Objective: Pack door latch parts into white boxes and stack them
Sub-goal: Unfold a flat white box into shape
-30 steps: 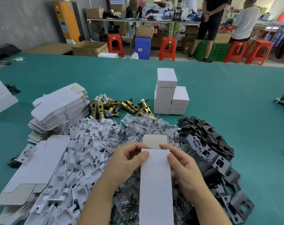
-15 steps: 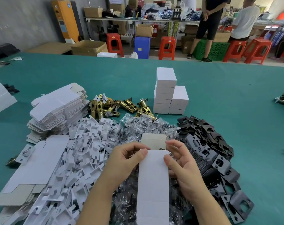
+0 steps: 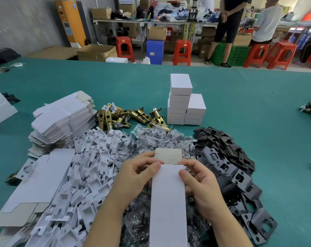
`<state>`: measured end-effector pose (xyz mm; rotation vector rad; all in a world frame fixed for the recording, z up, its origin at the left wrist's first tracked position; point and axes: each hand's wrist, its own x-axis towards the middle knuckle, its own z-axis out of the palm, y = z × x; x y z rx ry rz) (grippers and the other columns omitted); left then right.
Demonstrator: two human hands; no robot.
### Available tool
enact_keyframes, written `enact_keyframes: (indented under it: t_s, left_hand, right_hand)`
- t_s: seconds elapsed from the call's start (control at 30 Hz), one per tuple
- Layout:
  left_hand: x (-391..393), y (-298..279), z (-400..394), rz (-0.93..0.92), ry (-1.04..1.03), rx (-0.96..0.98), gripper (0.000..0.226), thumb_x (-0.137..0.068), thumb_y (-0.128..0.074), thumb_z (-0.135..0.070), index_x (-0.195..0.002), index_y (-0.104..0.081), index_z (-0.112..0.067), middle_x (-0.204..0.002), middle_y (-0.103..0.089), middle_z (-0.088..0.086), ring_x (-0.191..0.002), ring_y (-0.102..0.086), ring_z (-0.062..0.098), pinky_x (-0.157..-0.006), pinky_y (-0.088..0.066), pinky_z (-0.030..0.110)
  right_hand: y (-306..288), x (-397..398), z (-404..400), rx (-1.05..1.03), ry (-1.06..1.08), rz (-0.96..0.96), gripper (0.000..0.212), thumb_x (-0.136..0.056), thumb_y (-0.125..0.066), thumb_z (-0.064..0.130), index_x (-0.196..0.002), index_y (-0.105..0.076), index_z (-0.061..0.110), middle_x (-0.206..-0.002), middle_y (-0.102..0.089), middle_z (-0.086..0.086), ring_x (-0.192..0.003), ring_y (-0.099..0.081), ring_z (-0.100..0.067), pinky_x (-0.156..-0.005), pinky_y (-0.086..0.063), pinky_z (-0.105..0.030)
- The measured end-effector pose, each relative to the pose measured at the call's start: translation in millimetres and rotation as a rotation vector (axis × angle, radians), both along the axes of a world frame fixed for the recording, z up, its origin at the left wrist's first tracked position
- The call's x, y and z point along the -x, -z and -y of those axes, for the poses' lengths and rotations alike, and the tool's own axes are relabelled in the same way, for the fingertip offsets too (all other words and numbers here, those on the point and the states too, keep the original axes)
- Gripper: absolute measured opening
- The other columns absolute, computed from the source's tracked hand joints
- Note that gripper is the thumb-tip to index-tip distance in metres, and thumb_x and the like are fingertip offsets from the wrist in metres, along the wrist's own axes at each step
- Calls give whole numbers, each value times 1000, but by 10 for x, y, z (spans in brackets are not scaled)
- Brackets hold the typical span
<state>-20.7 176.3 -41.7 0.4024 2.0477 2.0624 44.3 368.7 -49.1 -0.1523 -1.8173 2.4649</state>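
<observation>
Both hands are clamped on one white box (image 3: 168, 202) held lengthwise toward the person's body; the left hand (image 3: 138, 173) pinches its far left corner with thumb on top, the right hand (image 3: 198, 182) pinches the far right corner, fingers curled behind; over the last second the thumbs have crept up toward the far end and the grey-brown end flap (image 3: 168, 155) now stands a little clearer above the white panel, so the box looks squared up and open, ready, I would judge, to take parts rather than be shut; under the hands lies a heap of clear screw bags (image 3: 158, 139); white card inserts (image 3: 90, 166) spread left, black strike plates (image 3: 227, 157) right; brass latches (image 3: 126, 116) and the stacked boxes (image 3: 184, 104) sit further out toward the middle of the green table (image 3: 258, 113), flat box blanks (image 3: 62, 118) toward its left edge.
</observation>
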Motion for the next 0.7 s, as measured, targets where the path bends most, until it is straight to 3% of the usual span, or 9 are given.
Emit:
enact_keyframes:
  t_s: [0.2, 0.33, 0.47, 0.57, 0.7]
  left_hand:
    - [7, 17, 4, -19, -12, 26, 14, -81, -73, -34, -90, -83, -30, -123, -65, -30, -111, -67, 2, -85, -56, 24]
    - [10, 30, 5, -16, -9, 31, 14, -81, -74, -33, -90, -83, -29, -125, -66, -27, -110, -68, 6, -88, -59, 31]
    - [1, 19, 1, 6, -6, 21, 15, -81, -75, -36, -93, -82, -31, -123, -67, -25, -104, -70, 8, -85, -60, 31]
    - [-13, 0, -7, 39, -24, -6, 37, -76, -79, -45, -113, -74, -40, -111, -72, -10, -97, -68, 15, -81, -61, 35]
    - [-12, -28, -21, 119, 10, -130, 72, -79, -82, -33, -142, -49, -42, -124, -71, -9, -108, -71, 16, -82, -60, 30]
  right_hand:
    - [11, 1, -10, 7, -33, 19, 33, -73, -83, 37, -102, -76, 22, -93, -74, -6, -72, -71, -21, -54, -59, -29]
    - [2, -4, -8, 29, -39, 9, 31, -73, -83, 35, -100, -77, 22, -87, -73, -5, -68, -70, -16, -53, -56, -25]
    - [6, -7, -10, 29, -36, 9, 32, -73, -83, 36, -100, -77, 22, -87, -74, -6, -69, -70, -18, -53, -58, -27]
    - [19, -6, -11, 26, -25, 9, 30, -74, -84, 32, -102, -79, 22, -86, -74, -5, -70, -71, -17, -54, -60, -27]
    - [33, 5, -20, 8, -3, 18, 29, -75, -82, 28, -103, -80, 20, -98, -77, -4, -73, -71, -17, -55, -61, -28]
